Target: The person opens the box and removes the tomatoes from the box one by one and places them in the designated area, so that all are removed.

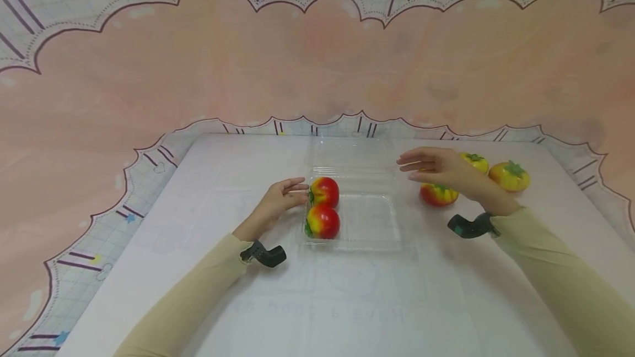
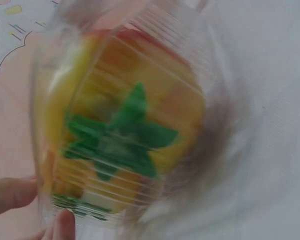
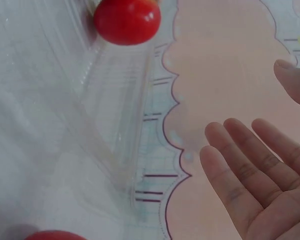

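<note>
Two hands: left hand at the box's left wall, fingers loosely straight with the tips at the plastic, seemingly steadying rather than gripping; right hand relaxed and holding nothing, palm bare, fingers pointing toward the box.
Step in hand: filling the box appeared to be under way, with two fruits placed and the right hand free between placements.
Next move: it probably called for the right hand to close on a loose fruit and set it in the bare right half while the left kept the box from sliding.
Box: clear, thin-walled, ribbed, flat on the table between the hands; its lid lay open at the far side.
Boxed fruits: near one and far one lay tipped along the left wall, red and yellow, glossy, with green star-shaped leaves turned left.
Loose fruits: front one, back one and right one sat around the right hand, yellower on top, leaves up; the hand hid part of the group.
Table: white, backed by a peach cloth.
</note>
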The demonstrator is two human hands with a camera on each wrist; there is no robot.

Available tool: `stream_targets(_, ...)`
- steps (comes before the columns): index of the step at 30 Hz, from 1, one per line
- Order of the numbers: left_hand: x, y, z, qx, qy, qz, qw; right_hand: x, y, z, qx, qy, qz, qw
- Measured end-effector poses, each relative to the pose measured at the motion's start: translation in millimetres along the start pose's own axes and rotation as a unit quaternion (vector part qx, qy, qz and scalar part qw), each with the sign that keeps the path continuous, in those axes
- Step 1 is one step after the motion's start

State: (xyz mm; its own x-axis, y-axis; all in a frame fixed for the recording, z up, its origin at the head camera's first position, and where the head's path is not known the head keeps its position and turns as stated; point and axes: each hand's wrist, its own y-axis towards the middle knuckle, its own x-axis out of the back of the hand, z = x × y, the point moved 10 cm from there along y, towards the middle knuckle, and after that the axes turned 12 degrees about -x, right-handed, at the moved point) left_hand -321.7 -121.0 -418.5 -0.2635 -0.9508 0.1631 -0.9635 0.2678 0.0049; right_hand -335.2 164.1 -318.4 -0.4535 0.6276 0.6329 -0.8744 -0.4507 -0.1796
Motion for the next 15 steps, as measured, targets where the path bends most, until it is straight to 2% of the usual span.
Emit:
stream_targets(4,0.2,-0.2,-1.3,-0.019,-0.005,-0.020,0.9996,-7.3,6.6,8.2,0.017,0.012,0.009,0.9997)
stream_targets(7,-0.3,-1.3,-3.6,-0.037,0.004,-0.025,0.9990,-14.9,12.6,15.5,0.026,0.017,0.018,0.9994)
stream_targets(11,-3.1,-2.4,-6.9,-0.066,0.006,-0.015,0.9977,-26.6,22.8,27.7,0.035,0.014,0.028,0.9989)
stream_targets(15,-6.0,-3.4,-8.6,-0.076,0.003,-0.006,0.9971,-40.0,34.7,40.5,0.046,0.010,0.038,0.9982)
